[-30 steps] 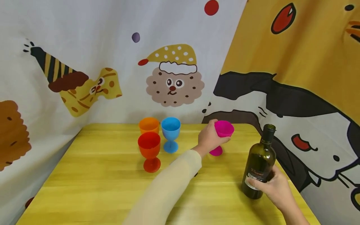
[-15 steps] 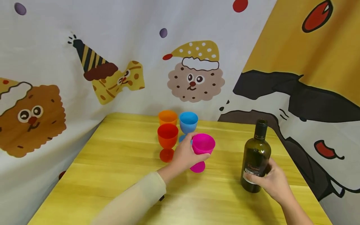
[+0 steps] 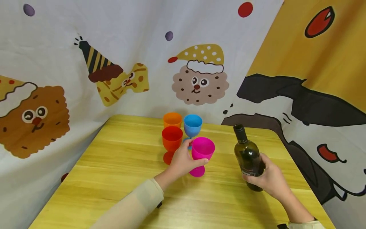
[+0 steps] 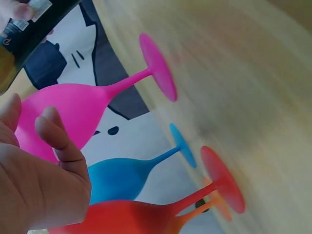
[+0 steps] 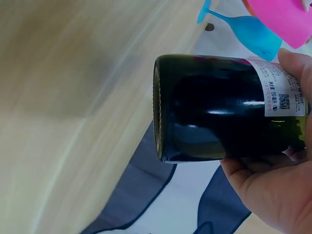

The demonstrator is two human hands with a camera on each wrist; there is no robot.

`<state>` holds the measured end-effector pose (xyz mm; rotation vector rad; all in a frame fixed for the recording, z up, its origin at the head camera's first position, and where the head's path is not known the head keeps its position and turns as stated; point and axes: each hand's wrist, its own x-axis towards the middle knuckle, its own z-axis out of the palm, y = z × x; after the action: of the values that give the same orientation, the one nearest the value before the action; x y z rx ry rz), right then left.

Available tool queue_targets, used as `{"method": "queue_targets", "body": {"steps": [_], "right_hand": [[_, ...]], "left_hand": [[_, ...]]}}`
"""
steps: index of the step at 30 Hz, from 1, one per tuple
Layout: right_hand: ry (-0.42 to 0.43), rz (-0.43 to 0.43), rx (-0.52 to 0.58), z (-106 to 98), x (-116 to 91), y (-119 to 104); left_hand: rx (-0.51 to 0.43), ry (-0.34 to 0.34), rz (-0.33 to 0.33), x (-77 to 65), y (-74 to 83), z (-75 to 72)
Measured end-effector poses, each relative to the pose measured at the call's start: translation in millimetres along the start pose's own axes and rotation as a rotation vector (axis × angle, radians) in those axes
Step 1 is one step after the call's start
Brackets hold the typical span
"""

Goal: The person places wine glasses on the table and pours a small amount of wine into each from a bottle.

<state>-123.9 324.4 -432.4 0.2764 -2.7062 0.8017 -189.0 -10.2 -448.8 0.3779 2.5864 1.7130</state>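
Note:
My left hand (image 3: 183,160) holds a pink plastic goblet (image 3: 203,149) by its bowl, with the thumb on the near side. The goblet stands upright; whether its foot touches the table I cannot tell. A dark green glass wine bottle (image 3: 248,156) is gripped round its lower body by my right hand (image 3: 270,176). Its neck tilts left toward the pink goblet, and a gap separates the two. In the right wrist view the bottle's base (image 5: 158,109) is lifted off the table. Just behind the left hand stand a red goblet (image 3: 172,138) and a blue goblet (image 3: 193,125).
An orange goblet (image 3: 172,119) stands behind the red one, partly hidden. The yellow wood-grain table (image 3: 114,171) ends at a cartoon-printed cloth (image 3: 154,105) at the back and right.
The left hand has brought the pink goblet left and nearer, beside the other goblets. The bottle, upright earlier, now leans left in the right hand. The head view has shifted.

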Motion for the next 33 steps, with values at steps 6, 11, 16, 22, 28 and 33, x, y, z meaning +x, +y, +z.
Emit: {"method": "queue_targets", "body": {"steps": [6,11,16,22,28,33], "right_hand": [[-0.015,-0.07,-0.072,-9.1,6.2,-2.1],[-0.008,-0.129,-0.187,-15.8,11.2,-2.3],[-0.006,-0.174,-0.293,-20.7,14.5,-3.8],[0.01,-0.238,-0.398,-27.4,21.2,-7.3],[0.023,-0.29,-0.468,-32.7,25.4,-8.8],[0.054,-0.349,-0.514,-35.5,27.1,-9.3]], "left_hand": [[-0.116,-0.059,-0.061,1.2,-13.7,4.3],[-0.215,-0.111,-0.106,5.2,-25.4,11.6],[-0.228,-0.13,-0.092,7.1,-32.7,17.3],[-0.317,-0.176,-0.109,7.4,-35.6,20.3],[-0.323,-0.181,-0.099,7.5,-35.5,19.5],[-0.292,-0.161,-0.078,6.8,-38.0,19.2]]}}
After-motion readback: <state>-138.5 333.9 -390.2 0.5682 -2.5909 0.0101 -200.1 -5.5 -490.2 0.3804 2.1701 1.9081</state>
